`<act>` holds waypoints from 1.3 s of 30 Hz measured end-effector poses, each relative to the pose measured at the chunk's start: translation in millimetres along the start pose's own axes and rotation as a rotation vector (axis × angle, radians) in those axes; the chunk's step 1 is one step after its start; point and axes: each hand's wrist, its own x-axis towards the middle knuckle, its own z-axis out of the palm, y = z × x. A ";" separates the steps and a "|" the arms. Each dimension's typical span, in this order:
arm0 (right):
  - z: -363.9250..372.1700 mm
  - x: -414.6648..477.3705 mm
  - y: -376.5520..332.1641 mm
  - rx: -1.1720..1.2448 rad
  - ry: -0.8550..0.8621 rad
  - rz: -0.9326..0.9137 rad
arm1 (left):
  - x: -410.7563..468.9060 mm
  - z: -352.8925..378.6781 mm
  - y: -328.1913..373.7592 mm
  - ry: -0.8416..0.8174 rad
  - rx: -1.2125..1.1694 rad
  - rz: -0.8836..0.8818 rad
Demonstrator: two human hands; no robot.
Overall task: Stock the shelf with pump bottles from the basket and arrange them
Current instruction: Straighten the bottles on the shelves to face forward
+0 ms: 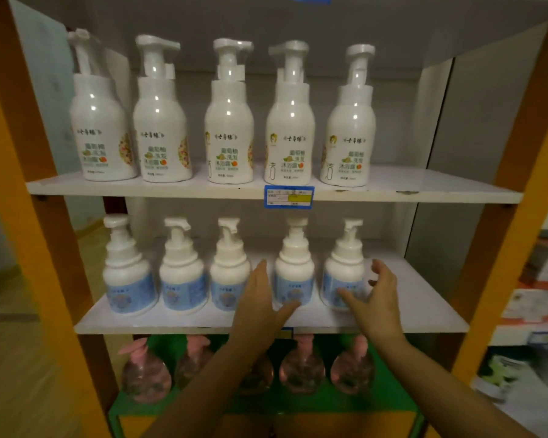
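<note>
Head view is looking pretty much straight into a shelf unit (29, 216) with orange posts and white boards, and that fills most of the shot. The top board (424, 188) carries a row of five tall white bottles with green labels (229, 134), all upright, with the pump heads pointing different ways. The middle board (171, 320) below has five shorter blue-label pump bottles (181, 279) in a line, also upright, fairly evenly spaced and set back a bit from the front edge. Under that is a green bottom level (389, 403) with clear pink-pump bottles (301, 371), partly hidden by the arms. Off at the right edge are some boxes (538, 279) on another rack, too blurry to read. Both hands are up at the middle board. The left hand (260, 298) is flat and open, holding nothing. Its fingers are straight and point up into the gap between the third bottle (230, 273) and the fourth bottle (295, 267), counting from the left, and its thumb stretches right across the foot of the fourth one. The right hand (377, 298) is spread in a loose cup around the fifth bottle (344, 267), thumb in front of the label and fingers out past its right side, not closed on it. I can't tell if it's actually touching, it's all a bit smeared. Smallest bit is a blue and yellow price tag (288, 197) on the front edge of the top board, just above the fourth bottle.
</note>
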 end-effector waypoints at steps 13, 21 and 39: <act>1.4 33.9 3.3 -0.089 -0.200 -0.005 | 37.5 33.6 -1.0 0.015 -0.096 -0.084; 9.1 21.5 -2.1 -0.088 -0.142 0.011 | 36.7 33.3 1.2 0.000 -0.058 -0.083; -44.1 14.5 -77.7 -0.297 -0.230 -0.015 | 21.6 -32.9 56.7 0.006 0.211 -0.055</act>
